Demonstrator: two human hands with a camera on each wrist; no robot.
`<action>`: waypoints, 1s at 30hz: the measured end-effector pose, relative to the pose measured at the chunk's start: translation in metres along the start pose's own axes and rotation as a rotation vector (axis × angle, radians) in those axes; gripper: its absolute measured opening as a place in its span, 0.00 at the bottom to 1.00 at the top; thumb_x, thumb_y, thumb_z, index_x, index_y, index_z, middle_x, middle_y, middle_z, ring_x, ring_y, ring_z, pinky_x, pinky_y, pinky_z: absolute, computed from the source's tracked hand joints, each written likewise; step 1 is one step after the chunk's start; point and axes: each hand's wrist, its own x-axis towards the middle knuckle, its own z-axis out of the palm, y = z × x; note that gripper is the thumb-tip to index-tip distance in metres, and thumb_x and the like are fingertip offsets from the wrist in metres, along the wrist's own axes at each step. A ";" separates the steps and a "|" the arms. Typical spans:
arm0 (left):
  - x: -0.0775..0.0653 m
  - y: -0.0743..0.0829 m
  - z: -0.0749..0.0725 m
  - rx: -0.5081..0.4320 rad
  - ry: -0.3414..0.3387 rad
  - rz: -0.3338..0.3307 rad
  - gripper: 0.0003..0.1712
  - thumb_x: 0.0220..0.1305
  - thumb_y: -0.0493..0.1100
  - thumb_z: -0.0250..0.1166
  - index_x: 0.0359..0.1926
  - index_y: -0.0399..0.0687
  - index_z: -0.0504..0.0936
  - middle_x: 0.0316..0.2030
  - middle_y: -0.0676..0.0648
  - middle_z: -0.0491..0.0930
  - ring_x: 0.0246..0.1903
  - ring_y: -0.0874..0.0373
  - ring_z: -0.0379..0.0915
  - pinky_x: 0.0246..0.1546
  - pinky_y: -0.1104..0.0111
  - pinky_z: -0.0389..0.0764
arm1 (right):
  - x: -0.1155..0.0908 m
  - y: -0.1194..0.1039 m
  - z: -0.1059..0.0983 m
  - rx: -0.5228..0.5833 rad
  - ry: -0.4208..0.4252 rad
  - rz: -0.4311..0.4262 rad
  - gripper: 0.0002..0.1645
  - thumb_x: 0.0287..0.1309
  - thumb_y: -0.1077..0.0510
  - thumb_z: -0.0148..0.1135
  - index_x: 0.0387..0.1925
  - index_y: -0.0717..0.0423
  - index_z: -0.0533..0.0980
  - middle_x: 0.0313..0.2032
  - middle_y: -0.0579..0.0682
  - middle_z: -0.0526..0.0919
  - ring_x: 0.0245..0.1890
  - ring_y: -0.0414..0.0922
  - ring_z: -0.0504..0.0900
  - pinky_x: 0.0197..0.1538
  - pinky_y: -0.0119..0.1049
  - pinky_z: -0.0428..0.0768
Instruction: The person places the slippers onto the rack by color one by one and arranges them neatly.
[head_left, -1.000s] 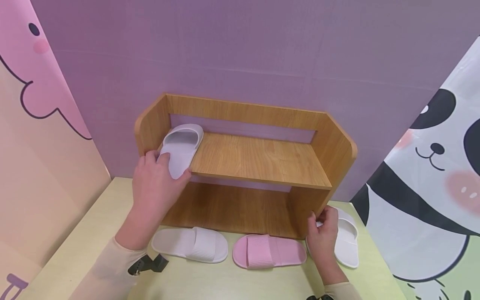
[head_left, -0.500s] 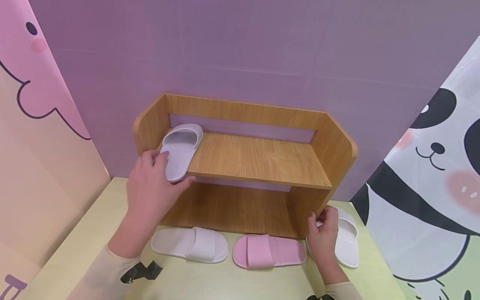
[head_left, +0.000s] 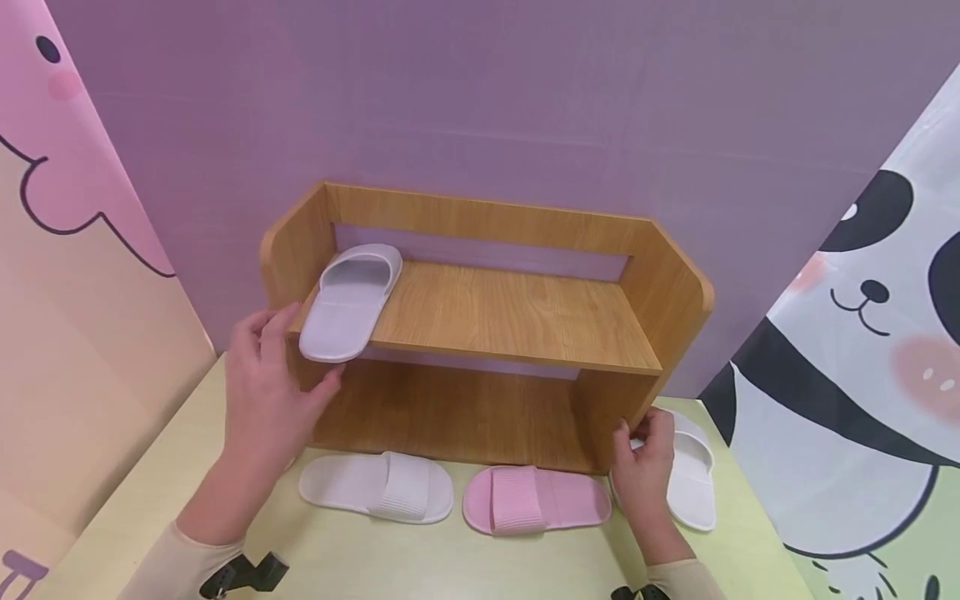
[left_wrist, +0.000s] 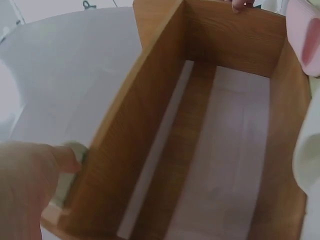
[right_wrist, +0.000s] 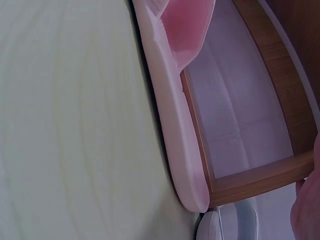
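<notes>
A white slipper (head_left: 348,308) lies toe-back on the upper board of a two-tier wooden shoe rack (head_left: 517,317), at its left end, heel at the front edge. My left hand (head_left: 270,387) is spread around that heel, thumb below it and fingers to its left. In the left wrist view the thumb (left_wrist: 65,157) is right at the slipper's edge (left_wrist: 62,187). My right hand (head_left: 647,475) grips the front edge of the rack's right side panel, thumb inside and fingers outside. In the right wrist view only part of this hand (right_wrist: 307,205) shows, at the panel edge.
Before the rack, a white slipper (head_left: 378,487) and a pink slipper (head_left: 536,500) lie sideways on the pale table (head_left: 420,567). Another white slipper (head_left: 692,483) lies right of the rack, with more white footwear partly hidden behind my right hand. A purple wall (head_left: 480,100) stands behind.
My left hand has loosened from the slipper's heel and moved left and toward me, uncovering the heel. The right hand keeps its grip on the rack.
</notes>
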 end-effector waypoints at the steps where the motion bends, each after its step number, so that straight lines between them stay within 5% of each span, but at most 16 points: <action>1: -0.002 -0.003 0.000 -0.017 0.010 -0.010 0.56 0.47 0.35 0.88 0.76 0.39 0.70 0.65 0.28 0.68 0.66 0.29 0.67 0.64 0.38 0.72 | 0.000 0.000 0.000 0.001 0.001 -0.001 0.13 0.71 0.73 0.60 0.55 0.71 0.72 0.47 0.60 0.78 0.41 0.38 0.77 0.47 0.26 0.74; 8: -0.016 -0.032 0.006 -0.066 0.071 0.029 0.47 0.53 0.36 0.80 0.74 0.37 0.72 0.59 0.27 0.69 0.61 0.31 0.70 0.55 0.42 0.75 | 0.001 0.000 0.001 0.005 0.007 -0.015 0.13 0.71 0.74 0.60 0.54 0.71 0.73 0.46 0.59 0.78 0.40 0.38 0.77 0.46 0.25 0.74; 16: -0.029 -0.060 0.017 -0.074 0.054 0.047 0.44 0.57 0.35 0.76 0.73 0.33 0.70 0.58 0.28 0.71 0.59 0.34 0.74 0.56 0.47 0.76 | 0.001 0.003 0.001 0.021 0.014 -0.027 0.14 0.70 0.74 0.62 0.54 0.71 0.74 0.46 0.60 0.78 0.39 0.38 0.76 0.45 0.24 0.74; 22: -0.033 -0.070 0.024 -0.188 0.065 -0.043 0.44 0.57 0.31 0.74 0.73 0.32 0.66 0.59 0.29 0.72 0.58 0.37 0.75 0.58 0.70 0.70 | 0.000 0.003 0.000 0.017 0.024 -0.031 0.14 0.69 0.75 0.61 0.54 0.71 0.74 0.45 0.60 0.78 0.39 0.37 0.76 0.45 0.23 0.74; 30: -0.039 -0.081 0.036 -0.276 -0.022 -0.233 0.42 0.62 0.27 0.72 0.74 0.32 0.65 0.60 0.30 0.71 0.56 0.39 0.75 0.52 0.80 0.72 | 0.000 0.002 0.000 0.023 0.012 -0.026 0.14 0.70 0.75 0.60 0.54 0.71 0.73 0.47 0.60 0.78 0.41 0.37 0.77 0.46 0.23 0.74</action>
